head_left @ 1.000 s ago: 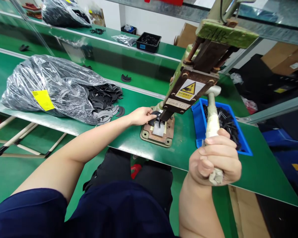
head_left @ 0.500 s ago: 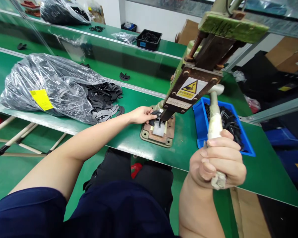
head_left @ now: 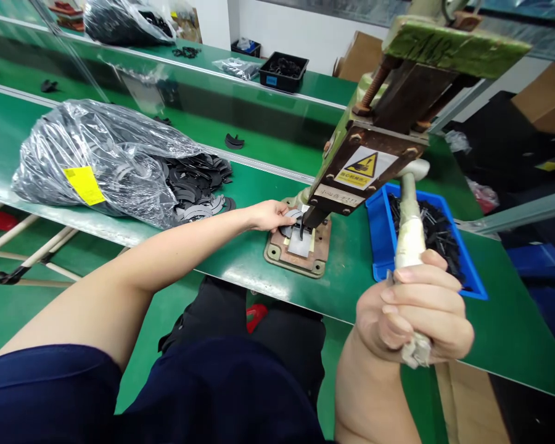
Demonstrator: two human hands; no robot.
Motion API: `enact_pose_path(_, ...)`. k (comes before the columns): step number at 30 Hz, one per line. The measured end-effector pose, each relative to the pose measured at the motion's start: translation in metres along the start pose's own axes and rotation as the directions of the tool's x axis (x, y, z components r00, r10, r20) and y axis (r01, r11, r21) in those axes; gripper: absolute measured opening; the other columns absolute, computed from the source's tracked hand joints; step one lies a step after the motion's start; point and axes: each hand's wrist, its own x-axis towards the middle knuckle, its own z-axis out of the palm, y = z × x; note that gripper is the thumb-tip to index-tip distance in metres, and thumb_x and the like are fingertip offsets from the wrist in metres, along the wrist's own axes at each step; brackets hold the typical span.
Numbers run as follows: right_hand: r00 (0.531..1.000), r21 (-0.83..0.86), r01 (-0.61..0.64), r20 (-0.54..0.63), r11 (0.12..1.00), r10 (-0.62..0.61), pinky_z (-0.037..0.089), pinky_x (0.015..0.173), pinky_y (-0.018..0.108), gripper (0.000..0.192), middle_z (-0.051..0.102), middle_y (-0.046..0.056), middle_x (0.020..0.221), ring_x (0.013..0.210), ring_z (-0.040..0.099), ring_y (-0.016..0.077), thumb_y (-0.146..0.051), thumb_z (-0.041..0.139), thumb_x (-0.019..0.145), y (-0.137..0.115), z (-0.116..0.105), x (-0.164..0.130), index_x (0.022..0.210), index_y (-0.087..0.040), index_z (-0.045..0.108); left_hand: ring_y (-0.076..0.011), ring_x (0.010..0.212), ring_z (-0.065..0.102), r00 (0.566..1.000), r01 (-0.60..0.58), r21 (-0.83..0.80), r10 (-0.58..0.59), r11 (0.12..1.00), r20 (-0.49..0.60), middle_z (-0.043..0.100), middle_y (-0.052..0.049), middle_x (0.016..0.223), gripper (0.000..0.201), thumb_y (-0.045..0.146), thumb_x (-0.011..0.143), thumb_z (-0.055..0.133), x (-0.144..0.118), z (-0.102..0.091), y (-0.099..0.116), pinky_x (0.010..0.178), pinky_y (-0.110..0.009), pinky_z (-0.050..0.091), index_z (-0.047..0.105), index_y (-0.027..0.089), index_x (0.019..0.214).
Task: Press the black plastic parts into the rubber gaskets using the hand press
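My left hand (head_left: 269, 216) reaches across the green bench and pinches a small curved black part (head_left: 290, 216) on the base plate (head_left: 280, 254) of a manual press (head_left: 374, 142). The part lies right under the press head, which carries a yellow warning label. My right hand (head_left: 419, 308) is closed around the press's pale taped lever handle (head_left: 409, 231), pulled down toward me at the bench's front edge.
A clear plastic bag (head_left: 97, 160) spills several black curved parts (head_left: 197, 185) to the left of the press. A blue bin (head_left: 379, 246) of black pieces sits right of the press. A black tray (head_left: 283, 72) and another bag (head_left: 124, 21) stand on the far bench.
My right hand has drawn the lever handle lower and nearer to me. My left hand stays at the part under the press head; the view has shifted slightly.
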Motion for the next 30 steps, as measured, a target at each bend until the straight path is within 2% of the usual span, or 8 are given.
enact_pose_path(11, 0.999, -0.141, -0.021, -0.044, 0.99, 0.015, 0.062, 0.088, 0.047, 0.054, 0.038, -0.006, 0.051, 0.059, 0.054, 0.0127, -0.047, 0.066, 0.093, -0.007, 0.01, 0.002, 0.057, -0.025, 0.033, -0.0091, 0.039, 0.05, 0.979, 0.183, -0.03, -0.18, 0.983, 0.094, 0.058, 0.001, 0.049, 0.037, 0.041, 0.085, 0.09, 0.005, -0.005, 0.008, 0.041, -0.02, 0.035, 0.064, 0.018, 0.074)
enact_pose_path(14, 1.0, -0.082, -0.019, -0.011, 0.996, 0.018, 0.062, 0.085, 0.045, 0.04, 0.044, -0.006, 0.056, 0.061, 0.058, 0.0128, -0.049, 0.071, 0.092, -0.004, 0.012, 0.024, 0.066, -0.027, 0.05, -0.0099, 0.041, 0.055, 0.978, 0.199, -0.077, -0.193, 0.977, 0.083, 0.062, -0.001, 0.051, 0.035, 0.039, 0.09, 0.086, -0.003, -0.001, 0.011, 0.043, -0.019, 0.04, 0.063, 0.017, 0.077)
enact_pose_path(17, 0.998, 0.077, -0.001, 0.059, 0.997, -0.004, 0.062, 0.087, 0.043, 0.03, 0.064, -0.003, 0.079, 0.077, 0.069, 0.0144, -0.049, 0.08, 0.087, 0.002, 0.014, 0.068, 0.105, -0.027, 0.071, -0.0108, 0.044, 0.059, 0.985, 0.17, -0.152, -0.161, 0.974, 0.067, 0.064, -0.001, 0.054, 0.033, 0.039, 0.093, 0.084, -0.013, 0.004, 0.012, 0.047, -0.02, 0.046, 0.063, 0.017, 0.081)
enact_pose_path(21, 0.969, -0.004, -0.165, 0.185, 0.986, 0.163, 0.054, 0.113, 0.043, 0.052, 0.063, 0.003, 0.14, 0.13, 0.068, 0.0213, -0.045, 0.071, 0.092, 0.006, 0.014, 0.115, 0.142, -0.029, 0.062, -0.01, 0.047, 0.06, 0.998, 0.054, -0.211, -0.048, 0.976, 0.031, 0.065, -0.001, 0.058, 0.033, 0.041, 0.097, 0.079, -0.038, 0.0, 0.01, 0.048, -0.02, 0.049, 0.062, 0.016, 0.084)
enact_pose_path(23, 0.957, -0.084, -0.246, 0.139, 0.966, 0.256, 0.053, 0.113, 0.038, 0.052, 0.057, 0.003, 0.149, 0.141, 0.062, 0.0209, -0.038, 0.068, 0.095, 0.008, 0.011, 0.108, 0.145, -0.03, 0.059, -0.01, 0.048, 0.06, 1.0, -0.012, -0.218, 0.015, 0.976, 0.009, 0.066, -0.001, 0.059, 0.037, 0.045, 0.097, 0.078, -0.058, -0.007, 0.01, 0.047, -0.019, 0.048, 0.059, 0.017, 0.082)
enact_pose_path(25, 0.951, -0.121, -0.297, 0.055, 0.947, 0.306, 0.057, 0.106, 0.034, 0.046, 0.063, 0.004, 0.137, 0.125, 0.068, 0.0165, -0.034, 0.074, 0.092, 0.01, 0.009, 0.077, 0.136, -0.028, 0.063, -0.0102, 0.047, 0.06, 0.998, -0.067, -0.218, 0.066, 0.974, -0.012, 0.065, 0.0, 0.057, 0.041, 0.05, 0.095, 0.078, -0.081, -0.013, 0.015, 0.046, -0.019, 0.046, 0.057, 0.018, 0.081)
enact_pose_path(28, 0.815, -0.124, -0.522, 0.219, 0.844, 0.536, 0.064, 0.091, 0.032, 0.034, 0.073, 0.002, 0.104, 0.095, 0.074, 0.0133, -0.031, 0.082, 0.087, 0.003, 0.011, 0.003, 0.118, -0.023, 0.07, -0.0111, 0.046, 0.06, 0.992, -0.123, -0.206, 0.123, 0.971, -0.011, 0.063, 0.001, 0.056, 0.041, 0.052, 0.094, 0.078, -0.115, -0.015, 0.026, 0.046, -0.019, 0.046, 0.056, 0.019, 0.081)
enact_pose_path(30, 0.64, -0.152, -0.673, 0.371, 0.724, 0.673, 0.066, 0.083, 0.032, 0.037, 0.078, 0.006, 0.105, 0.091, 0.077, 0.0156, -0.033, 0.08, 0.088, -0.01, 0.016, -0.042, 0.121, -0.022, 0.07, -0.0116, 0.047, 0.061, 0.989, -0.145, -0.192, 0.149, 0.971, 0.007, 0.063, 0.002, 0.056, 0.04, 0.051, 0.094, 0.078, -0.132, -0.011, 0.034, 0.046, -0.02, 0.047, 0.056, 0.019, 0.082)
